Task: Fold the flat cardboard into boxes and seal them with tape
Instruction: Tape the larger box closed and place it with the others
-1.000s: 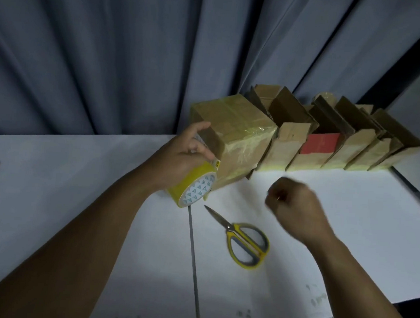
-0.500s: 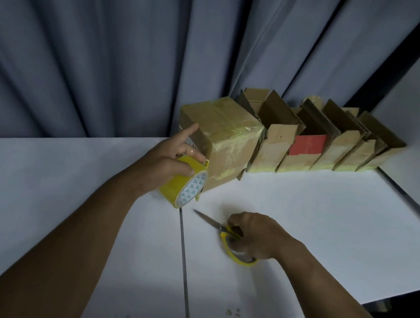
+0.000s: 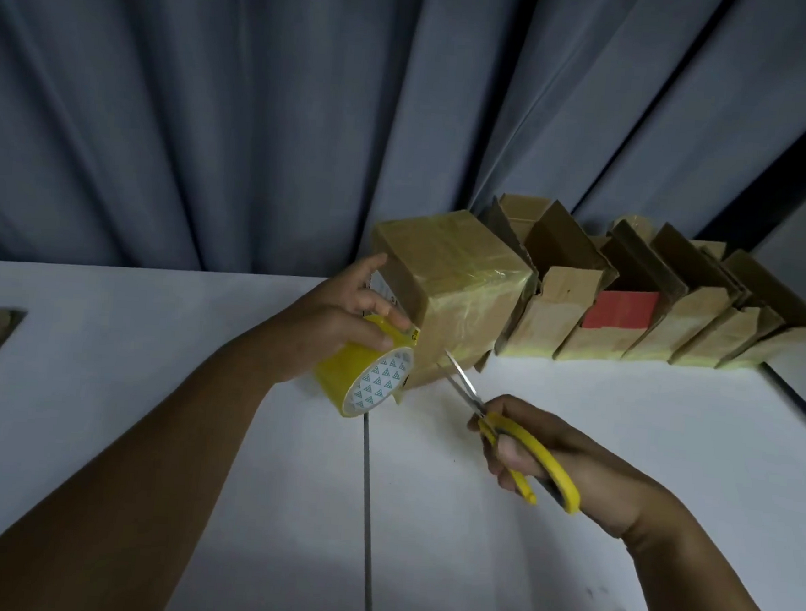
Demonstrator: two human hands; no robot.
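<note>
Tape cut. Left hand [image 3: 338, 320] grips yellow tape roll [image 3: 362, 379] at taped box [image 3: 455, 285]; right hand [image 3: 548, 458] fingers curled through scissors [image 3: 531, 450]. Advised: strip taut, snip near box.

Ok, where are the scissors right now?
Head view, right of centre: the right hand grips the scissors over the table, blades pointing at the taped box, just right of the tape roll.

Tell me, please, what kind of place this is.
Probably a simple indoor packing workstation: a white table before a grey curtain, a row of folded cardboard boxes along its back edge, and a yellow tape roll in the left hand, with yellow-handled scissors in the right hand.
</note>
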